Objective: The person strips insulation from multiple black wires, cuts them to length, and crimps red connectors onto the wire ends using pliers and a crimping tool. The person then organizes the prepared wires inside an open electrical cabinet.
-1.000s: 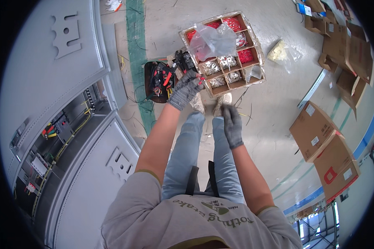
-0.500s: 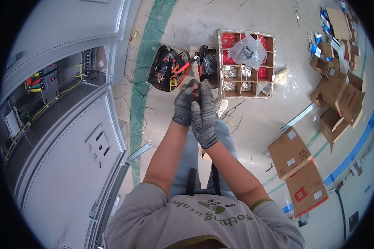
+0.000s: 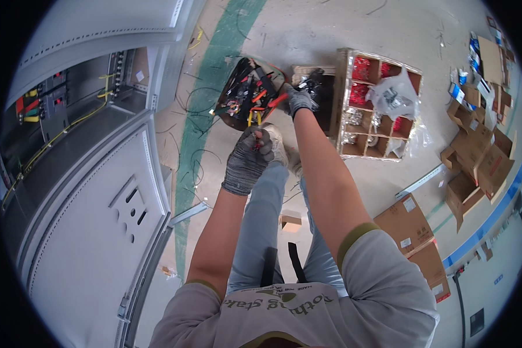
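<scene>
Apparently tool pick-up: right hand [image 3: 299,100] at red handle [image 3: 277,101], grip unclear.
Left hand [image 3: 245,165] pinches red piece [image 3: 257,146]; lifting must clear bag's [image 3: 234,122] right edge.

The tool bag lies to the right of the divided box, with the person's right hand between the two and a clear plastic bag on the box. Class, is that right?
Not quite: the head view shows the tool bag to the left of the divided box, with the right hand between the two and a clear plastic bag on the box.
</scene>
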The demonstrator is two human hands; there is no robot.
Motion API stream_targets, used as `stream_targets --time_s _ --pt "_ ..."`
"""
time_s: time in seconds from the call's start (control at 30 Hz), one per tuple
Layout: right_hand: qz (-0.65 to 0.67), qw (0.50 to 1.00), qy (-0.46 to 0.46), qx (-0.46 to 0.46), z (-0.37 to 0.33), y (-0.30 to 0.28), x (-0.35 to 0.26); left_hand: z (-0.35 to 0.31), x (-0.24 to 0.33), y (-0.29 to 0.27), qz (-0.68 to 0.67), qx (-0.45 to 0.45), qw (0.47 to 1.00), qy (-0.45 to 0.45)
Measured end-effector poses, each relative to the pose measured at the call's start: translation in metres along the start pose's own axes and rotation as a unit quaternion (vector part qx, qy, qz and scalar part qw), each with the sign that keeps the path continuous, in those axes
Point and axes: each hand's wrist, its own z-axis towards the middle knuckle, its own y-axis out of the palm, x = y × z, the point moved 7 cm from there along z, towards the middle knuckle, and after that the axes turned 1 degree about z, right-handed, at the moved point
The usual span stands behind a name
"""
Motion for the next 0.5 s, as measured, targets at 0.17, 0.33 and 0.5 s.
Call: stream_targets --time_s 0.17,0.33,0.5 --pt "0.134 0.986 0.096 0.021 -0.014 0.029 0.014 -0.023 0.032 -0.026 0.039 0.076 0.993 0.084" --pt "0.049 0.991 -0.075 0.097 0.048 0.005 0.064 -0.034 0.035 -0.016 0.054 0.113 0.986 0.110" --pt "-0.169 0.970 -0.087 0.152 -0.026 -0.020 0.029 -0.065 0.037 0.000 0.095 0.138 0.972 0.166"
